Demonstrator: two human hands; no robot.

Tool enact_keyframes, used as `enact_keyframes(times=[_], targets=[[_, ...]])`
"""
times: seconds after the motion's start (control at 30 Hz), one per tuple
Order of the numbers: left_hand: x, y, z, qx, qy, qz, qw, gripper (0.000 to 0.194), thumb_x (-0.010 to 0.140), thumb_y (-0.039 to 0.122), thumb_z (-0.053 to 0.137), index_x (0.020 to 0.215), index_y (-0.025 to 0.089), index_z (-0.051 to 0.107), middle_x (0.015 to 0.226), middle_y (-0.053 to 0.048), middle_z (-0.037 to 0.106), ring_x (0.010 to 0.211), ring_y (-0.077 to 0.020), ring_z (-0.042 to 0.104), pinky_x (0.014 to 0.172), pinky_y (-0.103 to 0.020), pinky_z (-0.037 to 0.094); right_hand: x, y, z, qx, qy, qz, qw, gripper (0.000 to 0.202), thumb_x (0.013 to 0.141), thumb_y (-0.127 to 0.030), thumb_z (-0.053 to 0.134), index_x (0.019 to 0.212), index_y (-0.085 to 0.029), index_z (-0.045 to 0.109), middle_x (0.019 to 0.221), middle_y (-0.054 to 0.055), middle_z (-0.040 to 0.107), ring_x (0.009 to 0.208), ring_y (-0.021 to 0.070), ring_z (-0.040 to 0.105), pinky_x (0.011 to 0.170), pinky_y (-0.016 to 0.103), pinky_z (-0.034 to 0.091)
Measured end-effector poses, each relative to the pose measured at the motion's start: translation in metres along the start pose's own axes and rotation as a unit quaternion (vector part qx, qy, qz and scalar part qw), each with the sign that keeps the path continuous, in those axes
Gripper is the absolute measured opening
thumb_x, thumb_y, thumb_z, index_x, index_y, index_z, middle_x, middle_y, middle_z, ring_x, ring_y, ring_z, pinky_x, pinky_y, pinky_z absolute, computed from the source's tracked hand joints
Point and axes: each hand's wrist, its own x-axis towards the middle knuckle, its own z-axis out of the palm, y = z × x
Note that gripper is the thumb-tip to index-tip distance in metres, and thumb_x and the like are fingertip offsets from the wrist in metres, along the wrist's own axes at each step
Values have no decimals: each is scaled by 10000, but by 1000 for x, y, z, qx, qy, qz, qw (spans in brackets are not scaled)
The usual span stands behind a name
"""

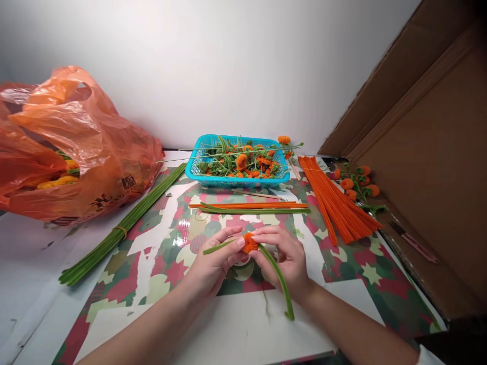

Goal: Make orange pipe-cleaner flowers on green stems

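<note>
Between my two hands, above the table's front half, is an orange pipe-cleaner flower. A green pipe-cleaner stem runs from it, one end sticking out to the left past my thumb and the longer end curving down to the right. My left hand pinches the flower's left side between thumb and fingers. My right hand grips its right side, fingertips on the upper edge. Just beyond my hands, orange pipe cleaners and green pipe cleaners lie side by side across the table.
A blue basket of orange flowers and green stems stands at the back. Left are an orange plastic bag and a green pipe-cleaner bundle; right are an orange bundle, finished flowers, a knife and a cardboard wall.
</note>
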Motion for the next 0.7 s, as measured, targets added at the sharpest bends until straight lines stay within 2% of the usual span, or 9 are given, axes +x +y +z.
enact_keyframes(times=[0.17,0.4,0.7], targets=[[0,1,0,-18,-1,-22,1000,472,536,218,894,940,184,651,783,-25,727,628,-115,670,628,-202,562,-1,-1,0,16,-1,24,1000,324,751,-68,699,1013,-257,670,977,43,690,914,187,652,777,317,542],[-4,-1,0,38,-41,4,998,294,683,370,798,834,133,710,831,-53,706,737,-139,662,684,-214,561,-1,-4,0,64,23,85,994,291,771,-73,690,975,-281,687,938,20,694,928,171,641,841,317,524],[-5,0,1,84,-38,41,995,258,667,368,803,762,136,743,783,-47,704,679,-134,643,656,-219,549,-1,-2,-1,47,2,32,998,366,744,-31,703,1015,-277,688,973,18,699,903,160,646,801,290,526]])
